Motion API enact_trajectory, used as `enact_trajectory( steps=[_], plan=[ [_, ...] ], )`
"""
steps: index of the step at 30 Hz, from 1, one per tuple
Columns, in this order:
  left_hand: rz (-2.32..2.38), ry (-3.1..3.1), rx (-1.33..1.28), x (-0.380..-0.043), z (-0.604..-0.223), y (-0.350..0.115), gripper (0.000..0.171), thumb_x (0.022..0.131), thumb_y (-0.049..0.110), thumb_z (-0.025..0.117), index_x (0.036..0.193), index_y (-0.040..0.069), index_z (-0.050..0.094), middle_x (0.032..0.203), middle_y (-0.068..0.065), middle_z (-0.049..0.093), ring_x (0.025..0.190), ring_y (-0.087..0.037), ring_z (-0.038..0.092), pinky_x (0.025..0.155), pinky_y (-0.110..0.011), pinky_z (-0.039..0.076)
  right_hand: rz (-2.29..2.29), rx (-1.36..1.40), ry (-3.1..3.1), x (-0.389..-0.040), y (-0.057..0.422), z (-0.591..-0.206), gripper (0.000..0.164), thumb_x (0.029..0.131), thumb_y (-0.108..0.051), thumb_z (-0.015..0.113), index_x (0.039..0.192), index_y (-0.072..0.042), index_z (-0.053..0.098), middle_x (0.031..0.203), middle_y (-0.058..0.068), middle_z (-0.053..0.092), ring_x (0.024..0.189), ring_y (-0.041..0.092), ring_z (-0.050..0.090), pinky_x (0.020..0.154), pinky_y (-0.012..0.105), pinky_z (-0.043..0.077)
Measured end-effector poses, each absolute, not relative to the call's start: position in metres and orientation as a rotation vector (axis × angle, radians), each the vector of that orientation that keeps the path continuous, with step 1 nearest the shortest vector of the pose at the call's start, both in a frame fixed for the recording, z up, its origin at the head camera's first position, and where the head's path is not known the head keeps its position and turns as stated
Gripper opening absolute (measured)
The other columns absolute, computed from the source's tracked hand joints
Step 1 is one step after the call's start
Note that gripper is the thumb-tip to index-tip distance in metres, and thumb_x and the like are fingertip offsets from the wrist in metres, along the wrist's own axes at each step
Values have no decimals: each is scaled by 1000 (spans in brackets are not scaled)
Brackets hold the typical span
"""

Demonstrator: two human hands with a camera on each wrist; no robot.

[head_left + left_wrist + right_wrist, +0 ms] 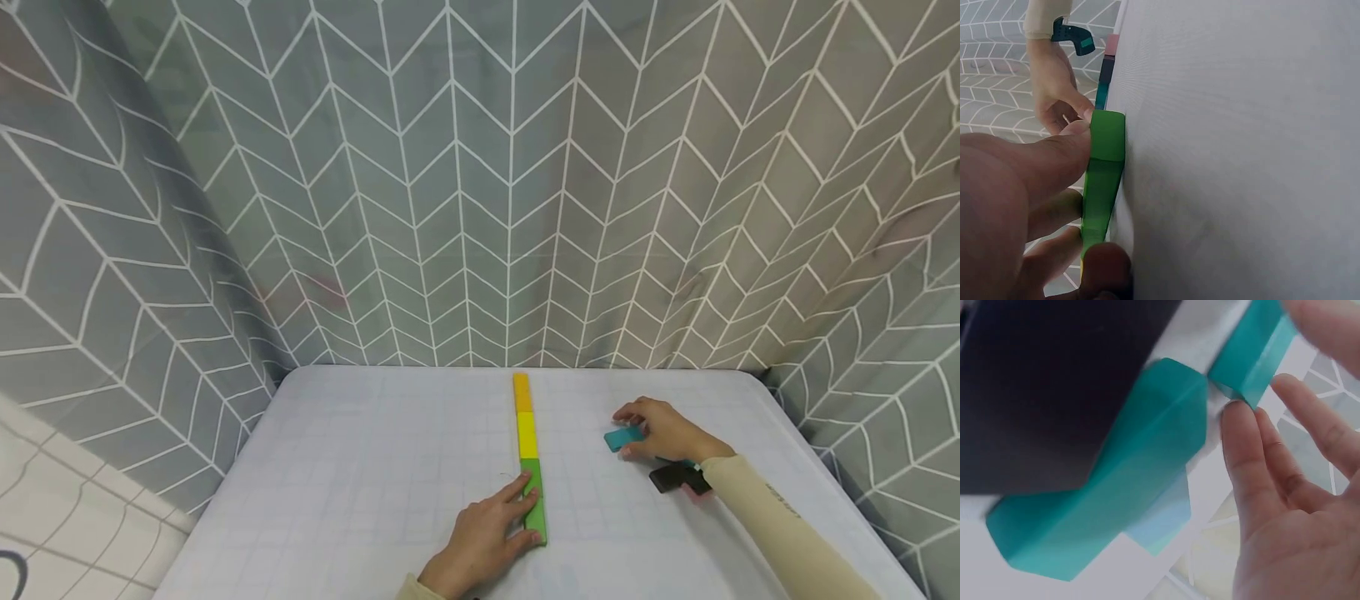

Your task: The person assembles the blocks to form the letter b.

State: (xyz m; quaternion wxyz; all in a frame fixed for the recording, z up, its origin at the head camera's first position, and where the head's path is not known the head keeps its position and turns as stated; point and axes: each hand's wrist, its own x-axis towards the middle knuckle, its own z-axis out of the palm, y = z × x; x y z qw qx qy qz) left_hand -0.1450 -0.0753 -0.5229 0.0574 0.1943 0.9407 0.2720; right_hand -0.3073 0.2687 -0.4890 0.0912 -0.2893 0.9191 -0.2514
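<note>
Left hand [483, 533]: fingers loosely extended, resting on green strip [537, 518]; yellow block [527, 435] and orange block [522, 393] in line beyond. Right hand [663, 429]: pinching teal block [619, 438] on counter [360, 467], near black blocks [667, 478].

I've got a green block [536, 518], yellow block [527, 435], orange block [522, 392], teal block [620, 439]; my sleeve [780, 518] is cream; curtain [483, 183] is grey with white chevrons
</note>
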Motion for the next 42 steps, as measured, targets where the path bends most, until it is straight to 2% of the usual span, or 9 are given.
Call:
enact_trajectory(
  steps=[9, 16, 23, 33, 42],
  plan=[
    [832, 2838, 561, -144, -524, -77, 61, 94, 51, 76, 148, 27, 64, 168, 6, 45, 135, -30, 65, 86, -58, 59, -749, -842, 2788, -305, 267, -492, 35, 83, -14, 91, 115, -5, 78, 105, 4, 70, 98, 21, 65, 86, 37, 55],
    [820, 2842, 550, -146, -523, -76, 61, 94, 51, 76, 148, 27, 64, 168, 6, 45, 134, -28, 65, 87, -55, 60, -784, -934, 2788, -309, 252, -492, 39, 81, -8, 91, 117, 1, 79, 106, 7, 73, 97, 24, 69, 87, 38, 59],
    [797, 2855, 580, -147, -522, -76, 62, 93, 54, 75, 148, 27, 64, 167, 7, 46, 133, -27, 66, 85, -51, 61, -795, -957, 2789, -312, 232, -493, 39, 80, -11, 92, 116, -2, 79, 104, 5, 74, 94, 19, 66, 83, 30, 54],
    [801, 2865, 595, -147, -525, -76, 62, 93, 53, 76, 148, 26, 64, 167, 7, 46, 131, -26, 68, 84, -49, 61, -812, -965, 2760, -318, 209, -498, 37, 81, -15, 93, 115, -4, 80, 100, 2, 73, 91, 15, 66, 83, 28, 55],
    [806, 2854, 590, -149, -526, -75, 62, 93, 51, 77, 148, 27, 64, 167, 6, 46, 132, -25, 67, 85, -49, 62, -816, -964, 2746, -318, 192, -496, 35, 83, -14, 91, 115, -3, 80, 101, 4, 72, 89, 14, 65, 82, 27, 56]
  ],
)
